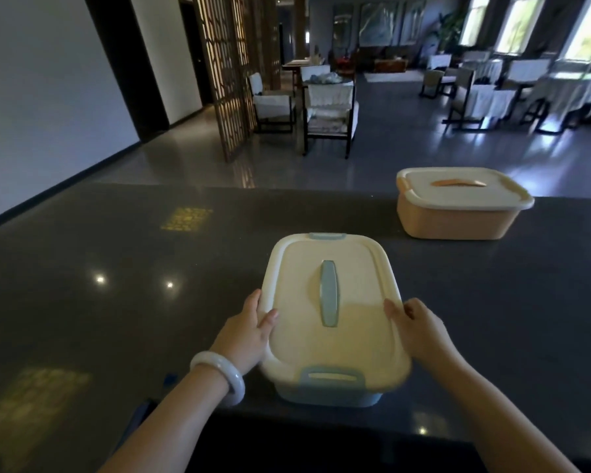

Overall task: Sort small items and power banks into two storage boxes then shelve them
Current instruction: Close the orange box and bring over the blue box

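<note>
Blue storage box [335, 322], lidded, gripped at its sides between left hand [249, 331] and right hand [420, 331]; orange storage box [458, 203], also lidded, beyond the right hand. Sorting appears finished; shelving remains.

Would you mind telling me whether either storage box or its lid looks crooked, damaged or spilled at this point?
Nothing stands out. The blue box has its lid seated flat, with the left hand and right hand holding its sides. The orange box sits apart on the dark counter, lid on and level. No spills show.
</note>
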A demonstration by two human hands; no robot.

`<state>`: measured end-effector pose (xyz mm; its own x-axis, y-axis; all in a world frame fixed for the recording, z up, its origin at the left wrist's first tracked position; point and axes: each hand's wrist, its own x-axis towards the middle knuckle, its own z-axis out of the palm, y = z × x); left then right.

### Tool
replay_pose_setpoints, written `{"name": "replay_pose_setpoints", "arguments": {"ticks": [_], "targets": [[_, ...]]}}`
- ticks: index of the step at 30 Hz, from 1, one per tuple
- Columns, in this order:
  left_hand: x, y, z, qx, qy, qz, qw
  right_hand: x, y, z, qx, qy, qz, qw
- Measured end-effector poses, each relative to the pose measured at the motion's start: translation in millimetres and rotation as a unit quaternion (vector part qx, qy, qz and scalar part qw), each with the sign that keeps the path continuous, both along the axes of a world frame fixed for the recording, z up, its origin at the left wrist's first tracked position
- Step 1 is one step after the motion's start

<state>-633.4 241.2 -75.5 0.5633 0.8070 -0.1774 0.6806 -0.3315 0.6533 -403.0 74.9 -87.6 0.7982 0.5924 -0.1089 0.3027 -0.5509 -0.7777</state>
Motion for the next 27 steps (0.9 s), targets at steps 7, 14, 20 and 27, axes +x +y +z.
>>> {"name": "replay_pose_setpoints", "arguments": {"ticks": [7, 14, 20, 27], "targets": [[17, -1, 19, 0.249, -0.004, -0.128, 0.960, -65, -32, 28, 0.069, -0.178, 0.167, 0.967], [40, -2, -4, 0.266, 0.084, -0.201, 0.939, -95, -38, 22, 0.075, -0.190, 0.263, 0.943], [43, -2, -7, 0.271, 0.103, -0.202, 0.935, -99, -28, 33, 0.055, -0.144, 0.246, 0.957], [42, -2, -5, 0.270, 0.113, -0.212, 0.932, -104, -34, 29, 0.042, -0.149, 0.246, 0.957]]}}
